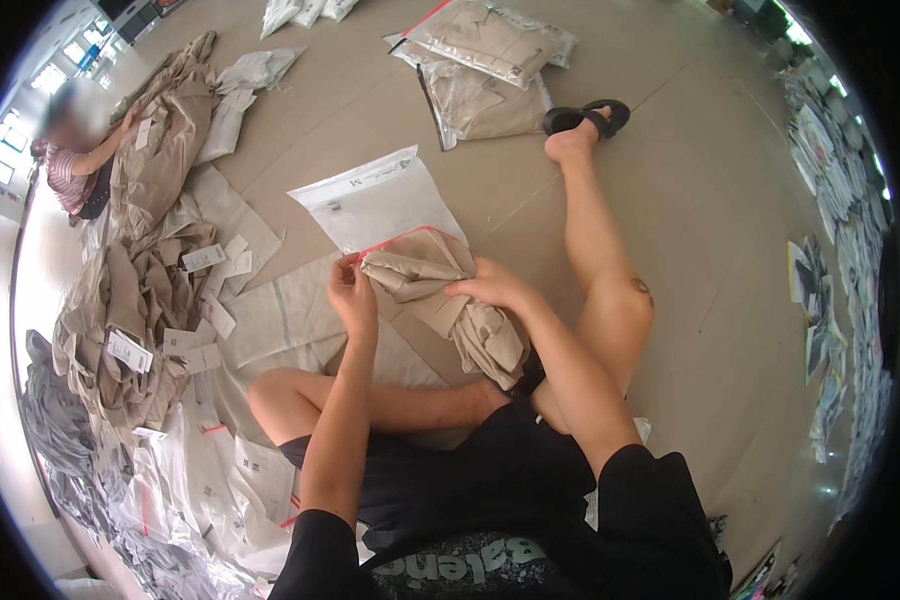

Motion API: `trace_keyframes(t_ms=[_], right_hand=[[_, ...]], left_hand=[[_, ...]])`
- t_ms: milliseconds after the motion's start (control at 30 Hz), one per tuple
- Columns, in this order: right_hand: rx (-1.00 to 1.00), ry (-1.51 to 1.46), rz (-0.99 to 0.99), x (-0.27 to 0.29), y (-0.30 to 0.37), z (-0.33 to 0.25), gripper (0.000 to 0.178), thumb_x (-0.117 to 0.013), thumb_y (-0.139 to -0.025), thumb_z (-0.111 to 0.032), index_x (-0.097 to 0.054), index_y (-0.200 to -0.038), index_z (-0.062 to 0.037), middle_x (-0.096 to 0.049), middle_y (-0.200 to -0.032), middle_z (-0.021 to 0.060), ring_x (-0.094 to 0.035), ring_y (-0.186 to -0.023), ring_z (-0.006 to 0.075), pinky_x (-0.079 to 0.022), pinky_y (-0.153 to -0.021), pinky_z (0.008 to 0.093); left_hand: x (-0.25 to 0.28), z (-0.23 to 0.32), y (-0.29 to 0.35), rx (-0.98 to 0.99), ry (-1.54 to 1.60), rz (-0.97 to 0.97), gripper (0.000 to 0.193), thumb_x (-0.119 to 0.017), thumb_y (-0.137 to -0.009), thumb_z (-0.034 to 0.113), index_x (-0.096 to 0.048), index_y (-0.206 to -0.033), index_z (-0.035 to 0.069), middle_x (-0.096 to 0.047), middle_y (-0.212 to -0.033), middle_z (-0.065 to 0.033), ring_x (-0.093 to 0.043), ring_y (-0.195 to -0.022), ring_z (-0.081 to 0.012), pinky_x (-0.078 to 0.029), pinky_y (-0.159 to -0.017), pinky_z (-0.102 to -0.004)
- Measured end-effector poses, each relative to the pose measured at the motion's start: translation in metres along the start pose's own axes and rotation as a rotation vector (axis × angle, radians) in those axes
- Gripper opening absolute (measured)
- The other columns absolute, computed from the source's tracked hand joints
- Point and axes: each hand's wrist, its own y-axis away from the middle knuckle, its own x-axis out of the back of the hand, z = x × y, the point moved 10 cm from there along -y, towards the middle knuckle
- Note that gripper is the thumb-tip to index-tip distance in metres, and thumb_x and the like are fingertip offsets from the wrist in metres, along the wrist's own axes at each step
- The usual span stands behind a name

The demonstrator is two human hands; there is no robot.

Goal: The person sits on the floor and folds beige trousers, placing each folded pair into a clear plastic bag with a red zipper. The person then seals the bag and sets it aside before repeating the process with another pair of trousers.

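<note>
A white zip bag [378, 200] with a red closure strip lies flat on the floor in front of me, its mouth toward me. My left hand [353, 292] pinches the left end of that red-edged opening, beside a folded beige garment [418, 268]. The garment's upper part sits at the bag's mouth; the rest hangs bunched toward my lap. On its right side my right hand [494, 284] grips the cloth, thumb on top and the other fingers mostly hidden. How far the cloth reaches into the bag I cannot tell.
Beige garments with white tags [135, 300] are heaped at my left. Nearer lie more white zip bags [255, 490] and grey clothing [55, 400]. Filled clear bags [490, 90] are stacked ahead, near my sandalled foot. Another person [75, 165] handles beige garments at far left.
</note>
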Motion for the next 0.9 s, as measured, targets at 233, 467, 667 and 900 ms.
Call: trace_keyframes(t_ms=[233, 467, 667, 900], right_hand=[[-0.059, 0.187, -0.008, -0.015, -0.002, -0.002, 0.054, -0.088, -0.084, -0.025, -0.073, -0.132, -0.0035, -0.080, -0.115, 0.0135, -0.075, -0.103, 0.0237, -0.058, -0.090, 0.0375], [-0.048, 0.179, -0.060, -0.020, -0.005, 0.004, 0.053, -0.089, -0.081, -0.035, -0.078, -0.126, -0.0084, -0.080, -0.107, 0.0156, -0.075, -0.097, 0.0265, -0.058, -0.086, 0.0406], [0.037, 0.286, -0.066, -0.019, -0.006, 0.009, 0.078, -0.091, -0.076, -0.038, -0.064, -0.140, -0.0005, -0.075, -0.124, 0.0264, -0.073, -0.116, 0.0388, -0.056, -0.099, 0.0447], [-0.087, 0.508, 0.100, -0.044, 0.012, -0.003, 0.062, -0.083, -0.079, -0.038, -0.071, -0.117, 0.0099, -0.077, -0.102, 0.0302, -0.077, -0.099, 0.0417, -0.060, -0.085, 0.0519]], left_hand=[[0.017, 0.024, 0.015, -0.070, 0.189, -0.190, 0.005, -0.071, -0.100, 0.002, -0.068, -0.102, -0.001, -0.058, -0.111, -0.0058, -0.060, -0.094, -0.0131, -0.052, -0.082, -0.0271], [0.015, 0.031, 0.008, 0.084, -0.026, -0.525, 0.014, -0.073, -0.097, 0.012, -0.064, -0.098, 0.000, -0.060, -0.104, -0.0024, -0.058, -0.098, -0.0129, -0.049, -0.090, -0.0304], [0.010, 0.007, -0.006, 0.206, -0.233, -0.470, 0.013, -0.074, -0.090, 0.005, -0.062, -0.088, 0.006, -0.059, -0.081, 0.0014, -0.054, -0.079, -0.0087, -0.045, -0.071, -0.0300], [-0.028, 0.093, 0.025, -0.698, -0.577, -0.212, 0.008, -0.063, -0.091, -0.006, -0.057, -0.092, -0.002, -0.061, -0.097, -0.0219, -0.060, -0.087, -0.0429, -0.050, -0.077, -0.0505]])
